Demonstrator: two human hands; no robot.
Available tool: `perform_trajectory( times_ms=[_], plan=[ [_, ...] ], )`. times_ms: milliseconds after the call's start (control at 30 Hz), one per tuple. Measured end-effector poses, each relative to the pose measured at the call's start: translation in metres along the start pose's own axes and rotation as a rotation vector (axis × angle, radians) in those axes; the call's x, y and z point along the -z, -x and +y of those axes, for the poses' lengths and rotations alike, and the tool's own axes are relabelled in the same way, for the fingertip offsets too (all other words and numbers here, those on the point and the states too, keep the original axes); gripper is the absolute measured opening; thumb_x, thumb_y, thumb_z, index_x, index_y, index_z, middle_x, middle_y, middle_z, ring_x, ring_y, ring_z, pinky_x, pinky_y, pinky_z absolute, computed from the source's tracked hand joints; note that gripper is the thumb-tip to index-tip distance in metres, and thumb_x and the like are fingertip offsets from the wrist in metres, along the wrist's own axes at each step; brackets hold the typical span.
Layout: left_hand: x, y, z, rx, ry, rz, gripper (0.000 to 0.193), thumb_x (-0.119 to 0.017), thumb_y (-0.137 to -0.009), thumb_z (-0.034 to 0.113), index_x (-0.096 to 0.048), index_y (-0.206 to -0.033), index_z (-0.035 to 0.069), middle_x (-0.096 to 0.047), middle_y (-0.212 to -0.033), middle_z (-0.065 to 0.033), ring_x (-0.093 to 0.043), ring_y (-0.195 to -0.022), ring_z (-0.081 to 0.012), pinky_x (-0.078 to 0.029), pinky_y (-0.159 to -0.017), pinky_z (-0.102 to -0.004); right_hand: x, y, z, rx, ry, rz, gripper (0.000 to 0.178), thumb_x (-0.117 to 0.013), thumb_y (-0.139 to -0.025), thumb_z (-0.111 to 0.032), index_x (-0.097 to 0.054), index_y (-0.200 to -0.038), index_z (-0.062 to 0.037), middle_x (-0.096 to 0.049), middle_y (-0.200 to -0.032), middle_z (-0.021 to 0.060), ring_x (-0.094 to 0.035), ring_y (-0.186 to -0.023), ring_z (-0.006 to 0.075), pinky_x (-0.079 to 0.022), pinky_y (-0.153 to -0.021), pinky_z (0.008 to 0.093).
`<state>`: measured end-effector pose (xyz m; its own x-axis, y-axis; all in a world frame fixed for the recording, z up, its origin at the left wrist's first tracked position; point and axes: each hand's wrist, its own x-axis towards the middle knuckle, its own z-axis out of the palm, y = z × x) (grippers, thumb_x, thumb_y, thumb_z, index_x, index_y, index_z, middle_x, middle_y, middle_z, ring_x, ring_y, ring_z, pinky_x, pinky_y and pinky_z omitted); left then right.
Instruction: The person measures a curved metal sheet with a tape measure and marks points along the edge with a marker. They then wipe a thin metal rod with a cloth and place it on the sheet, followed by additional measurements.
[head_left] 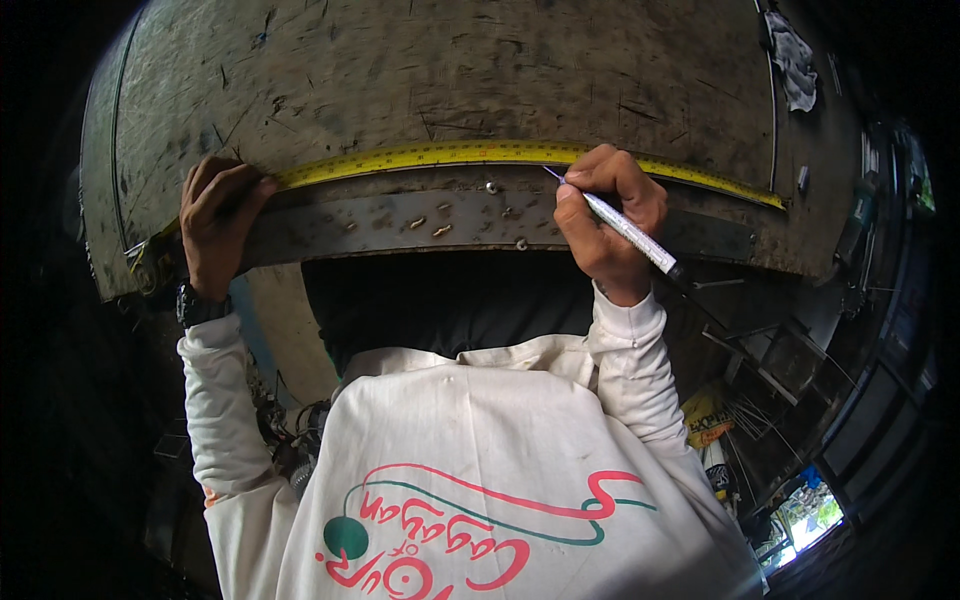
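Note:
A yellow tape measure (440, 155) is stretched from left to right along the near part of a worn wooden tabletop. My left hand (218, 215), with a dark watch at the wrist, is closed on the tape near its left end, fingers curled and thumb at the blade. In my right hand (612, 215) a white marker (628, 232) with a dark rear end is gripped like a pen. Its thin tip points up and left, close to the tape's lower edge; whether it touches the surface I cannot tell.
A grey metal strip (385, 222) with rusty marks runs along the table's front edge, with bolt heads on it. Thin metal rods border the wooden top (350, 80) on both sides. A grey rag (793, 62) lies at the far right. Metal frames (780, 360) stand below right.

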<state>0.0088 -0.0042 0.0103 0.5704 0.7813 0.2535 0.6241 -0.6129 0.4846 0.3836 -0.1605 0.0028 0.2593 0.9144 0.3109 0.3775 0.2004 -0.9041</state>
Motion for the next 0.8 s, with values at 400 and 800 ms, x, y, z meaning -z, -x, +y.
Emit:
perform_trajectory(
  times_ms=[400,800],
  plan=[
    [0.0004,-0.0007,0.002,0.02,0.014,-0.009,0.02,-0.084,-0.08,0.01,-0.074,-0.096,0.002,-0.067,-0.092,-0.0092,-0.063,-0.088,-0.0274,-0.049,-0.082,-0.0384,-0.0035,-0.0014,0.0054,0.016,0.031,-0.014,0.011,-0.073,-0.076,-0.004,-0.062,-0.078,-0.004,-0.066,-0.074,0.0082,-0.067,-0.064,0.0168,-0.054,-0.06,0.0297],
    [0.0008,0.0001,-0.0016,0.014,0.018,-0.013,0.02,-0.083,-0.081,0.009,-0.074,-0.097,0.002,-0.067,-0.093,-0.0096,-0.063,-0.089,-0.0278,-0.048,-0.084,-0.0392,-0.0015,0.0003,0.0071,-0.03,-0.176,0.023,0.009,-0.07,-0.081,0.001,-0.061,-0.083,-0.0024,-0.065,-0.078,0.0067,-0.061,-0.064,0.0107,-0.05,-0.059,0.0258]
  ],
)
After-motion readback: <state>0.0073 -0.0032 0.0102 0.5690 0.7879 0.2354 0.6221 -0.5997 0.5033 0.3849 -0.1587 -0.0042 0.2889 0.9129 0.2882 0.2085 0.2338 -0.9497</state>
